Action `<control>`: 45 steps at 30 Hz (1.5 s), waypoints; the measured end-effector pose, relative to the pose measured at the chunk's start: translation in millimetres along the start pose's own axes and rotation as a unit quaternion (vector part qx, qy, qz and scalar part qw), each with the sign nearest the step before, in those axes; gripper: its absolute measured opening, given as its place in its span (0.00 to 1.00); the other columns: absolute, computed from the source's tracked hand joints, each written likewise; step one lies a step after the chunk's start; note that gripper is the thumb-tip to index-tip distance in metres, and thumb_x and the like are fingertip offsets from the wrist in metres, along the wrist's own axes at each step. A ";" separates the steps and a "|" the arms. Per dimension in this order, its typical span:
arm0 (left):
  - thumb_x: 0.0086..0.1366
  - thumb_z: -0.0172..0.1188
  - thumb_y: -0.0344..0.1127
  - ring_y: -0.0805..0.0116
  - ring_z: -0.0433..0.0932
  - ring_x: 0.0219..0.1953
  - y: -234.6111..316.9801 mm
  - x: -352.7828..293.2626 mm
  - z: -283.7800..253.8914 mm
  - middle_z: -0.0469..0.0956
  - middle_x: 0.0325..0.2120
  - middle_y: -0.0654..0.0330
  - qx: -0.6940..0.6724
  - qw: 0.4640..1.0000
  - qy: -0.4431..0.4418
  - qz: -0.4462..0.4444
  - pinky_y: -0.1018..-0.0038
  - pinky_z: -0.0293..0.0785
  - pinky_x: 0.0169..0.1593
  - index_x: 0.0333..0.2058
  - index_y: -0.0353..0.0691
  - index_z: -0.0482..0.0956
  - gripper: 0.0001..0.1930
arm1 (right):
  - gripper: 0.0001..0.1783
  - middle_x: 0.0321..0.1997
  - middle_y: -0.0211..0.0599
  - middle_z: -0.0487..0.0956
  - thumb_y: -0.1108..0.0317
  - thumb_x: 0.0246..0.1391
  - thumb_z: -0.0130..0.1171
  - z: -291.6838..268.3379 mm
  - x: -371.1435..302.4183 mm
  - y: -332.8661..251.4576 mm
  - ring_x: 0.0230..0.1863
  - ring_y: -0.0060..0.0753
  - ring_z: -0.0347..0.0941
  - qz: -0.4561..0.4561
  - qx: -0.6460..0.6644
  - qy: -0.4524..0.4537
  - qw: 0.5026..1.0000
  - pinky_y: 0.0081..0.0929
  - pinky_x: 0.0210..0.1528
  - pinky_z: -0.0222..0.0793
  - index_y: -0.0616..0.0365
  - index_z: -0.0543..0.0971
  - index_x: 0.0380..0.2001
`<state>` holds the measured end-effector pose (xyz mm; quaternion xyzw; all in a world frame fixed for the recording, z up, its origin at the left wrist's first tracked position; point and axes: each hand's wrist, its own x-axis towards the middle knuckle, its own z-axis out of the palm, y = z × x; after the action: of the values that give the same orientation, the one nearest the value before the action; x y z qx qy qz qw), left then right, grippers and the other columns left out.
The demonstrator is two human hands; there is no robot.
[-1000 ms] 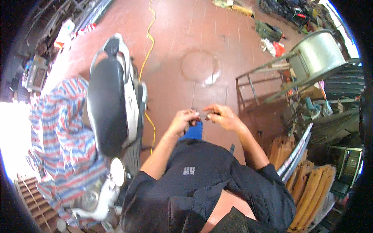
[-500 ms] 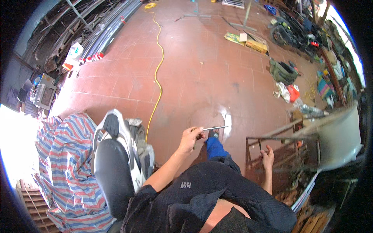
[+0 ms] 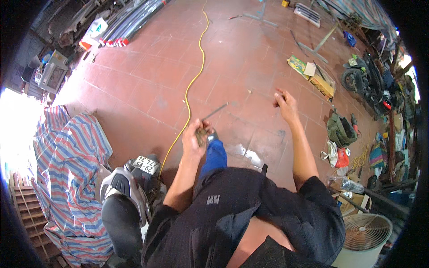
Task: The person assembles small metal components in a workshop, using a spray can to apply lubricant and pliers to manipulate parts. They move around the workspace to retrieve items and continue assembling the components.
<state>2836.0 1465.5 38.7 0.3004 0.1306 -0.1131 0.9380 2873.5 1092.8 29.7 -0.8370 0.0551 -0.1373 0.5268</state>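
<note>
Thin rod in the left hand, right hand free above the floor

The left hand (image 3: 194, 139) is grasping a thin grey rod (image 3: 215, 111), which slants up and away to the right over the middle of the tiled floor (image 3: 134, 96). Something brownish shows at the palm, too blurred to name. The right hand (image 3: 287, 107) is released, raised well apart from the rod, its fingers loosely bent.

A yellow cable (image 3: 202, 58) runs from the floor's far edge to the motorbike (image 3: 123, 219) in the near left corner. Beside it, a striped sheet (image 3: 73, 156) lies along the left edge. Toward the right edge are a yellow box (image 3: 322, 86), a green bag (image 3: 340, 129) and a red bag (image 3: 342, 157), with a round fan (image 3: 366, 232) in the near right corner.
</note>
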 end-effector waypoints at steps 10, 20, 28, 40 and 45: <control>0.64 0.58 0.36 0.61 0.80 0.36 95.0 312.7 96.9 0.79 0.29 0.52 0.086 0.996 -0.013 -0.029 0.63 0.76 0.42 0.28 0.37 0.76 0.09 | 0.23 0.28 0.46 0.82 0.50 0.65 0.46 44.7 -44.6 263.7 0.21 0.40 0.76 0.656 -0.008 -0.009 0.754 0.36 0.24 0.71 0.53 0.73 0.54; 0.66 0.56 0.40 0.66 0.78 0.33 91.5 613.1 161.8 0.79 0.27 0.57 0.098 0.991 0.060 -0.066 0.70 0.73 0.35 0.25 0.43 0.73 0.12 | 0.20 0.24 0.44 0.78 0.50 0.62 0.49 92.1 137.6 362.6 0.17 0.38 0.72 0.743 0.090 0.011 0.663 0.37 0.20 0.68 0.58 0.77 0.37; 0.64 0.57 0.45 0.66 0.78 0.31 114.6 832.0 250.9 0.80 0.27 0.60 0.037 0.991 0.104 -0.075 0.71 0.73 0.32 0.27 0.43 0.77 0.13 | 0.15 0.23 0.28 0.75 0.58 0.65 0.48 87.7 793.9 359.9 0.24 0.21 0.70 0.400 0.180 0.119 0.891 0.22 0.22 0.62 0.57 0.73 0.46; 0.66 0.57 0.41 0.70 0.77 0.28 187.9 1231.8 305.5 0.79 0.26 0.61 0.104 0.984 0.123 -0.079 0.71 0.74 0.32 0.31 0.41 0.76 0.10 | 0.15 0.21 0.32 0.74 0.57 0.61 0.54 170.5 1065.4 387.1 0.17 0.28 0.69 0.416 0.087 -0.023 0.905 0.27 0.22 0.66 0.58 0.77 0.33; 0.63 0.62 0.44 0.74 0.76 0.31 228.4 1395.4 367.6 0.80 0.31 0.64 0.169 0.961 0.219 -0.032 0.74 0.68 0.34 0.32 0.44 0.75 0.11 | 0.14 0.22 0.33 0.75 0.57 0.62 0.51 177.0 977.6 433.0 0.21 0.33 0.71 0.728 0.081 0.017 0.681 0.33 0.22 0.65 0.56 0.76 0.30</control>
<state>4279.5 1242.2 12.6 0.4674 0.3212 -0.0950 0.8181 3881.9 824.5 -262.8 -0.4850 0.6442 0.2714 0.5255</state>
